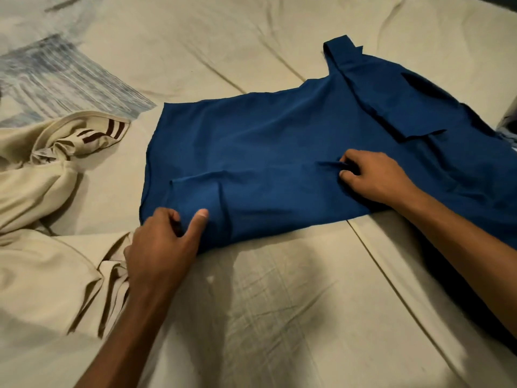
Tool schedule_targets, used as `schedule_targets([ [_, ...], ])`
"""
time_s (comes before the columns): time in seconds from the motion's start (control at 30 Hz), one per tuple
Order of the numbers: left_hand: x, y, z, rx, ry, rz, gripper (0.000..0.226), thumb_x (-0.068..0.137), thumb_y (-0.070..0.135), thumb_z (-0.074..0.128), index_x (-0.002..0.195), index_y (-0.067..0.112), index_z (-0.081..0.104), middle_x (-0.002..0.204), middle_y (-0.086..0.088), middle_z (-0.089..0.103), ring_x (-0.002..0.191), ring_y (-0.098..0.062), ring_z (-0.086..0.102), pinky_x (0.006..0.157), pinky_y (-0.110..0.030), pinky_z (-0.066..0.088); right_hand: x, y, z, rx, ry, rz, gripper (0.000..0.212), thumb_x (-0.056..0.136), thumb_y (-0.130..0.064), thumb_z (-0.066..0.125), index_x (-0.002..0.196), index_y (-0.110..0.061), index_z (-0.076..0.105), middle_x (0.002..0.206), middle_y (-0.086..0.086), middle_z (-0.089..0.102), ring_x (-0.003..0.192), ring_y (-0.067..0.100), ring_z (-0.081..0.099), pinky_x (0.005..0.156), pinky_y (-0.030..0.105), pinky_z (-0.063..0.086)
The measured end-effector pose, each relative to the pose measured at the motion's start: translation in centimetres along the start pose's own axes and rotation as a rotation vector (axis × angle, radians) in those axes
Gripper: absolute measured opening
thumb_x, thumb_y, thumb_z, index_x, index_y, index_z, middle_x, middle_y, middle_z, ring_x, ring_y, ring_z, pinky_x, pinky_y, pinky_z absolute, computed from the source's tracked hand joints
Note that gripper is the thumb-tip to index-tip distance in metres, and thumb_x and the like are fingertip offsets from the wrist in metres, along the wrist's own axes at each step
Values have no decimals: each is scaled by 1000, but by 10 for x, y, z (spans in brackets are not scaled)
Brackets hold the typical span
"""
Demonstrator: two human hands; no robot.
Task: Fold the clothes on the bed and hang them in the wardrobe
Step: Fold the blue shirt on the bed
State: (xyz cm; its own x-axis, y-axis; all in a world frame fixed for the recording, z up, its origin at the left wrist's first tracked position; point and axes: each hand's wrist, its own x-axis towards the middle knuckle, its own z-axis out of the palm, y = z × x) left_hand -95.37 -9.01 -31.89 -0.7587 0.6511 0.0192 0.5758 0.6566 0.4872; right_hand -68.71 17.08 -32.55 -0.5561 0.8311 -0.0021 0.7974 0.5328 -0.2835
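Blue shirt (279, 152) — both hands pinching

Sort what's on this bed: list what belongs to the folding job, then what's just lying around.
Part of the job:
- blue garment, spread flat, being folded
- left hand, pinching its near corner
- right hand, pinching a crease of it
- cream garment with dark stripes, crumpled at the left, waiting

Just there:
- beige bedsheet
- blue-patterned area of bedding, far left
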Motion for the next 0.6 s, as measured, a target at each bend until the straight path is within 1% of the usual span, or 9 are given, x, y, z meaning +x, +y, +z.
schedule_targets([
  [0.1, -6, 9, 5, -252, 81, 31, 27, 96, 40, 58, 85, 16, 51, 75, 0, 55, 72, -21, 57, 63, -38, 43, -3, -2, 4, -57, 58, 36, 13, 89, -21, 52, 101, -18, 58, 98, 6, 64, 91, 34, 58, 68, 37, 42],
  [0.17, -14, 15, -11, -552, 177, 88, 10, 102, 30, 52, 95, 23, 54, 82, 1, 57, 72, -12, 57, 59, -33, 45, -8, -3, 1, -62, 142, 67, 10, 89, -18, 48, 94, -16, 56, 88, 9, 63, 83, 37, 58, 64, 36, 38],
  [0.2, -17, 15, -21, -665, 221, 120, 7, 104, 30, 49, 99, 29, 54, 84, -3, 58, 74, -17, 58, 59, -36, 47, -11, -3, -3, -53, 203, 74, 10, 88, -17, 45, 91, -15, 55, 82, 11, 62, 80, 39, 58, 62, 37, 36],
  [0.27, -20, 7, -37, -657, 266, 217, 12, 104, 34, 44, 96, 34, 53, 84, -2, 58, 76, -23, 56, 63, -39, 46, -18, -2, -12, -3, 321, 36, 16, 84, -17, 40, 86, -12, 54, 74, 14, 61, 73, 41, 57, 61, 39, 38],
  [0.33, -21, -10, -46, -478, 242, 298, 14, 101, 42, 38, 93, 38, 50, 87, 12, 60, 75, -6, 55, 64, -22, 43, -28, -1, -22, 70, 357, -54, 15, 79, -18, 37, 79, -12, 51, 63, 9, 53, 66, 39, 56, 60, 41, 43],
  [0.37, -22, -21, -47, -403, 192, 321, 15, 98, 46, 37, 93, 39, 49, 90, 18, 60, 76, -2, 56, 63, -15, 39, -33, 1, -26, 93, 334, -113, 12, 77, -19, 36, 75, -14, 48, 60, 5, 47, 62, 37, 54, 58, 42, 44],
  [0.43, -27, -46, -52, -280, -54, 349, 23, 93, 54, 37, 92, 35, 52, 91, 21, 60, 74, -2, 57, 64, -12, 40, -47, 7, -29, 106, 229, -220, 10, 75, -24, 34, 70, -19, 41, 56, 0, 43, 56, 32, 51, 55, 44, 45],
  [0.53, -33, -76, -59, 68, -549, 376, 26, 84, 62, 41, 83, 37, 50, 77, 16, 60, 69, -6, 57, 66, -28, 49, -68, 17, -27, 68, 19, -248, 19, 71, -32, 31, 68, -20, 45, 55, -4, 49, 53, 25, 51, 52, 44, 47],
  [0.6, -35, -81, -63, 156, -613, 331, 9, 89, 45, 56, 83, 39, 53, 71, 14, 63, 69, -9, 59, 65, -28, 49, -79, 22, -24, 35, -73, -245, 20, 69, -34, 31, 67, -21, 47, 55, -7, 50, 52, 18, 51, 51, 43, 46],
])
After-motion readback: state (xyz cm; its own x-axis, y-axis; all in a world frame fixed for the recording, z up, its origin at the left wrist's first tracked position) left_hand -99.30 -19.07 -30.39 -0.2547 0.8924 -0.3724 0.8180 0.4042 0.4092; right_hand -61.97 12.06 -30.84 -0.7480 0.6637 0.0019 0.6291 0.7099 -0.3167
